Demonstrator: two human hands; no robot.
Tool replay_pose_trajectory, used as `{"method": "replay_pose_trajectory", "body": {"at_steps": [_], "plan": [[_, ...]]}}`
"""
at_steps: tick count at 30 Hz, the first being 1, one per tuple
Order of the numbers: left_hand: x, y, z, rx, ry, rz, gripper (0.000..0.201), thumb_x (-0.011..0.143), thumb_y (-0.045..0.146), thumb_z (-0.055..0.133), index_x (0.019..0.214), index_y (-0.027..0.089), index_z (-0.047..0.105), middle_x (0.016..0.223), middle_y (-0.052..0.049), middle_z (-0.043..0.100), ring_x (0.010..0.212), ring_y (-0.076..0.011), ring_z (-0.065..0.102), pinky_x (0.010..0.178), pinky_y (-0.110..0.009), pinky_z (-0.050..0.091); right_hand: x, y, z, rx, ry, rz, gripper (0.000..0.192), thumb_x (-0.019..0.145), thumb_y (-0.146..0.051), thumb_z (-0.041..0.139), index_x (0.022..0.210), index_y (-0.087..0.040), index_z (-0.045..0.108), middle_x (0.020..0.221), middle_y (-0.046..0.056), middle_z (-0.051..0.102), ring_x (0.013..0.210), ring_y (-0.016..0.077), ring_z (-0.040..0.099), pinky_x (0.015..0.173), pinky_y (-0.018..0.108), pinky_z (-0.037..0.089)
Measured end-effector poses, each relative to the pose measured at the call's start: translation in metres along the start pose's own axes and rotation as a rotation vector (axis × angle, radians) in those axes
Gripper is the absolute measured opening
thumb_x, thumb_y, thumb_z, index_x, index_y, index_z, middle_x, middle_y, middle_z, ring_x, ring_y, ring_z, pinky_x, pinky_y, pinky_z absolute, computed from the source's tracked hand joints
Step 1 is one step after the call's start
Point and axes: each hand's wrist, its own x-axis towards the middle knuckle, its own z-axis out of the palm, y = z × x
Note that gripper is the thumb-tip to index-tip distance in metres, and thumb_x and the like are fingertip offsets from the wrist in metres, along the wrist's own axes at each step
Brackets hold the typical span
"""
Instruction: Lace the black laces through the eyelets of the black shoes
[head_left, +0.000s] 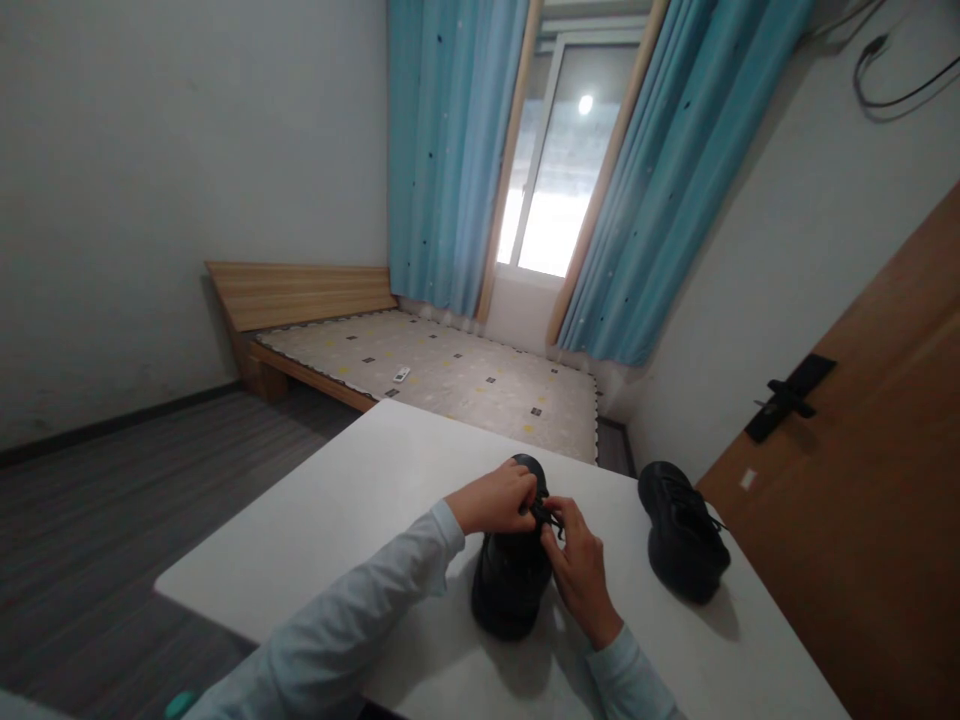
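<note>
A black shoe (511, 590) stands on the white table (315, 530) in front of me, its toe pointing away. My left hand (499, 497) reaches across the top of the shoe, fingers curled in at the laces. From the right, my right hand (579, 562) pinches the dark shoelace (557, 522) between thumb and fingers. What exactly the left fingers grip is partly hidden, but they close at the lace. The second black shoe (684, 535) rests near the table's right edge, apart from both hands.
Beyond the table is a bed with a patterned mattress (465, 375) and a wooden headboard (315, 290). A small white remote (402, 375) lies on it. Blue curtains (457, 150) flank the window (562, 170). A wooden door (862, 480) with a black handle (789, 399) is close on the right.
</note>
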Motion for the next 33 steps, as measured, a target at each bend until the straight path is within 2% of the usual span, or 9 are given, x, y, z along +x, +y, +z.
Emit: {"method": "replay_pose_trajectory", "body": {"at_steps": [4, 6, 12, 17, 21, 25, 27, 33], "plan": [[-0.001, 0.014, 0.003, 0.162, 0.025, -0.106, 0.010, 0.070, 0.020, 0.055, 0.076, 0.013, 0.054, 0.080, -0.010, 0.056, 0.083, -0.0239, 0.050, 0.082, -0.037, 0.041, 0.002, 0.000, -0.001, -0.023, -0.020, 0.018, 0.020, 0.082, -0.023, 0.044, 0.101, -0.021, 0.048, 0.096, 0.004, 0.061, 0.090, 0.0199, 0.061, 0.075, 0.031, 0.047], [-0.003, 0.015, 0.002, 0.144, 0.030, -0.115, 0.009, 0.070, 0.020, 0.054, 0.077, 0.014, 0.053, 0.081, -0.010, 0.056, 0.084, -0.0240, 0.050, 0.080, -0.037, 0.042, 0.003, -0.001, -0.003, -0.034, -0.041, 0.000, 0.022, 0.081, -0.022, 0.044, 0.103, -0.021, 0.048, 0.098, 0.005, 0.060, 0.092, 0.0199, 0.060, 0.077, 0.031, 0.047], [-0.011, -0.003, 0.001, -0.186, 0.072, -0.149, 0.007, 0.068, 0.016, 0.053, 0.074, 0.017, 0.050, 0.079, -0.002, 0.053, 0.080, -0.0166, 0.050, 0.073, -0.027, 0.041, 0.016, -0.007, -0.017, -0.095, -0.204, -0.043, 0.031, 0.078, -0.017, 0.044, 0.109, -0.022, 0.049, 0.099, 0.004, 0.055, 0.088, 0.0186, 0.058, 0.075, 0.030, 0.045], [-0.020, -0.018, 0.007, -0.393, 0.088, -0.073, 0.011, 0.067, 0.009, 0.051, 0.075, 0.016, 0.051, 0.086, -0.001, 0.053, 0.088, -0.0154, 0.048, 0.079, -0.025, 0.039, 0.028, -0.015, -0.027, -0.173, -0.336, -0.095, 0.033, 0.076, -0.013, 0.046, 0.104, -0.026, 0.054, 0.092, 0.001, 0.051, 0.076, 0.0152, 0.057, 0.066, 0.025, 0.041], [-0.025, -0.020, 0.011, -0.417, 0.130, -0.059, 0.010, 0.069, 0.010, 0.052, 0.078, 0.017, 0.051, 0.088, -0.002, 0.051, 0.090, -0.0157, 0.047, 0.082, -0.027, 0.039, 0.029, -0.016, -0.025, -0.206, -0.295, -0.123, 0.031, 0.074, -0.013, 0.048, 0.101, -0.025, 0.057, 0.091, 0.000, 0.052, 0.075, 0.0150, 0.056, 0.066, 0.024, 0.040], [-0.025, -0.017, 0.016, -0.362, 0.212, -0.068, 0.021, 0.071, 0.028, 0.065, 0.084, 0.017, 0.053, 0.095, -0.004, 0.050, 0.094, -0.0184, 0.045, 0.083, -0.030, 0.039, 0.026, -0.015, -0.019, -0.211, -0.221, -0.147, 0.031, 0.073, -0.013, 0.048, 0.100, -0.025, 0.057, 0.086, 0.001, 0.053, 0.074, 0.0161, 0.056, 0.065, 0.026, 0.040], [-0.025, -0.016, 0.019, -0.340, 0.236, -0.069, 0.021, 0.073, 0.033, 0.066, 0.082, 0.017, 0.054, 0.095, -0.004, 0.051, 0.095, -0.0189, 0.045, 0.083, -0.030, 0.038, 0.024, -0.015, -0.018, -0.226, -0.189, -0.172, 0.030, 0.073, -0.013, 0.049, 0.100, -0.025, 0.058, 0.085, 0.001, 0.053, 0.075, 0.0171, 0.056, 0.066, 0.027, 0.041], [-0.027, -0.012, 0.018, -0.398, 0.280, -0.058, 0.017, 0.077, 0.033, 0.063, 0.078, 0.017, 0.056, 0.089, -0.004, 0.054, 0.090, -0.0172, 0.047, 0.081, -0.029, 0.039, 0.017, -0.009, -0.010, -0.247, -0.103, -0.164, 0.026, 0.076, -0.016, 0.052, 0.100, -0.023, 0.061, 0.088, 0.004, 0.058, 0.081, 0.0205, 0.057, 0.069, 0.031, 0.044]]}}
